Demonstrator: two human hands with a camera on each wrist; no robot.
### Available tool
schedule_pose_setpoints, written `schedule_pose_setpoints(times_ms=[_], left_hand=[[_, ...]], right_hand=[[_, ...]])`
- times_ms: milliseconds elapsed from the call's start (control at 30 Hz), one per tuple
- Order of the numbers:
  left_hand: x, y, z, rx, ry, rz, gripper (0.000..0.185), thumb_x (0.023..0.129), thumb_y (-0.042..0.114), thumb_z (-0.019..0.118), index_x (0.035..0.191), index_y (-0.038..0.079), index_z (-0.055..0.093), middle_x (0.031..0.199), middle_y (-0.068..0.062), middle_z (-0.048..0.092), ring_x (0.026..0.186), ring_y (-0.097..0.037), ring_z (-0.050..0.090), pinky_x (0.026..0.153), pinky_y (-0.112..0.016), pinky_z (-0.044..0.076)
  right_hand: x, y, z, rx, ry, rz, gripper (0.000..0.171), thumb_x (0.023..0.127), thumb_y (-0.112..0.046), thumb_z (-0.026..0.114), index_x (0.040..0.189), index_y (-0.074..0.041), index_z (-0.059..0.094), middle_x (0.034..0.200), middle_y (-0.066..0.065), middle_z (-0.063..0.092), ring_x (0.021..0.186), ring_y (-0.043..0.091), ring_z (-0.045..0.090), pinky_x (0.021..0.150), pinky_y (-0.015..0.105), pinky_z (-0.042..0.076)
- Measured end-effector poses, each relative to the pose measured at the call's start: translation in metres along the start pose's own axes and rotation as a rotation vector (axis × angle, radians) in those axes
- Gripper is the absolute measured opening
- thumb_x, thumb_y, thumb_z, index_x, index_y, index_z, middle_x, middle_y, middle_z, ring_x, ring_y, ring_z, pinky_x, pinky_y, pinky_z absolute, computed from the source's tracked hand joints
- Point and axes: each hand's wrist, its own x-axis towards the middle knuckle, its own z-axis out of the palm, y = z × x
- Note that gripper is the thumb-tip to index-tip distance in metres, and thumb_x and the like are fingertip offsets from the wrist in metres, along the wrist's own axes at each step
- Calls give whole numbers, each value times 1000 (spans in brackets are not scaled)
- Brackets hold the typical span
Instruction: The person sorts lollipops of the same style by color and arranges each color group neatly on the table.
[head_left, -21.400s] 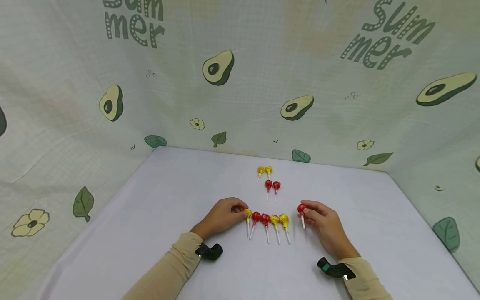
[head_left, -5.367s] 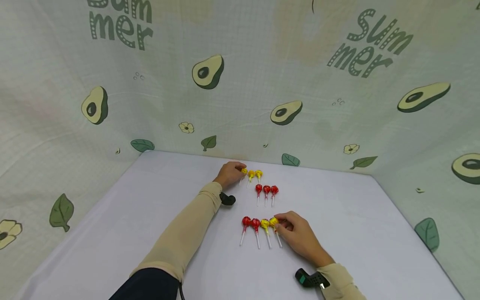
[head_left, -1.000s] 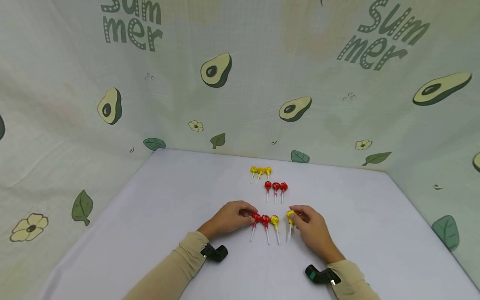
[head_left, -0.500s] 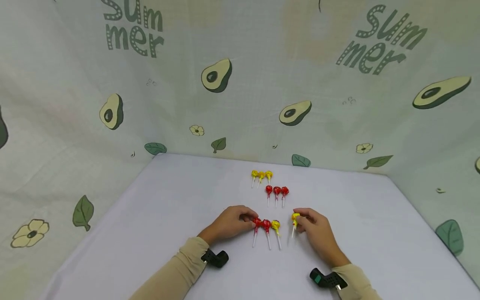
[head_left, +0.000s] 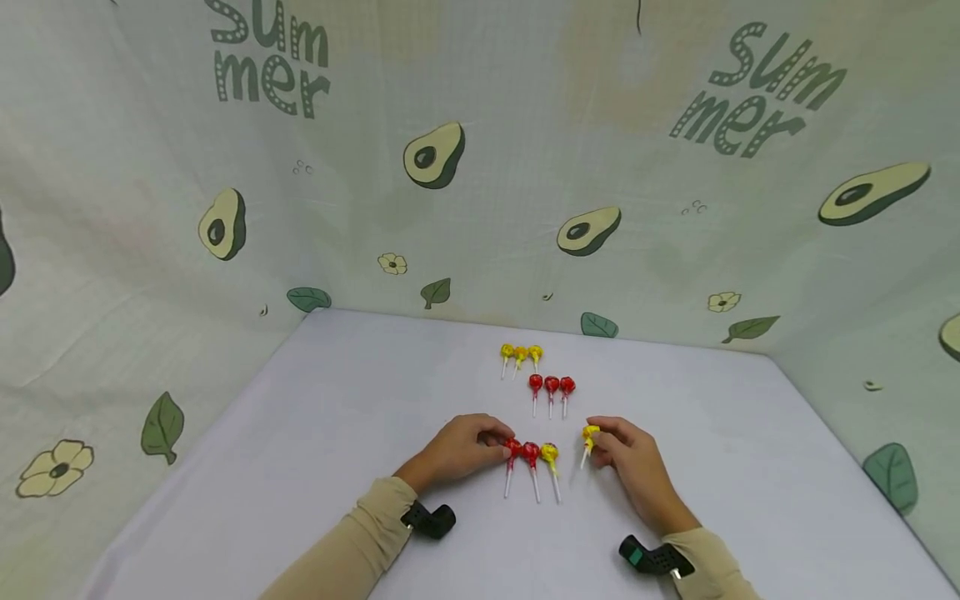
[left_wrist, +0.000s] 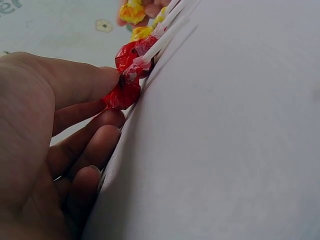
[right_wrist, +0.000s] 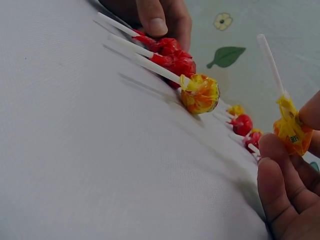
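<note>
Fingers pinch two lollipops
Left hand (head_left: pixel 457 447) grips red lollipop (head_left: pixel 512 448); right hand (head_left: pixel 633 458) holds yellow lollipop (head_left: pixel 589 433), frame centre.

We see a yellow-wrapped lollipop (head_left: pixel 589 433) pinched by its head, lifted off the counter (head_left: pixel 337 417), white stick slanting down. A red-wrapped lollipop (head_left: pixel 512 448) lies flat, leftmost of a row of three, fingertips on its head.

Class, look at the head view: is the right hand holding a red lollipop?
No: the right hand pinches a yellow lollipop, lifted clear of the near row.
</note>
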Motion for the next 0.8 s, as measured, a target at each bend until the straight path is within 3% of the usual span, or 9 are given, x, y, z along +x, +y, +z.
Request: schedule_pose_setpoints(times_ms=[300, 533, 800], left_hand=[[1, 4, -1, 18, 22, -15, 16, 91, 25, 74, 107, 23, 73, 89, 15, 63, 83, -5, 59, 74, -26, 49], [1, 5, -2, 11, 15, 5, 17, 90, 24, 75, 107, 21, 73, 88, 14, 63, 82, -5, 59, 74, -26, 48], [0, 2, 1, 13, 14, -19, 16, 90, 24, 75, 106, 23, 73, 88, 15, 63, 82, -5, 58, 74, -26, 48]], right_hand=[[5, -12, -6, 35, -46, 48, 35, 102, -20, 57, 131, 0, 60, 117, 17, 63, 94, 24, 61, 80, 31, 54], [14, -21, -17, -22, -73, 68, 38, 103, -22, 55, 135, -2, 59, 117, 14, 62, 100, 25, 60, 83, 29, 54], [29, -29, -19, 58, -74, 98, 43, 104, -22, 51, 141, 0, 53, 128, 17, 55, 99, 25, 58, 84, 25, 53]])
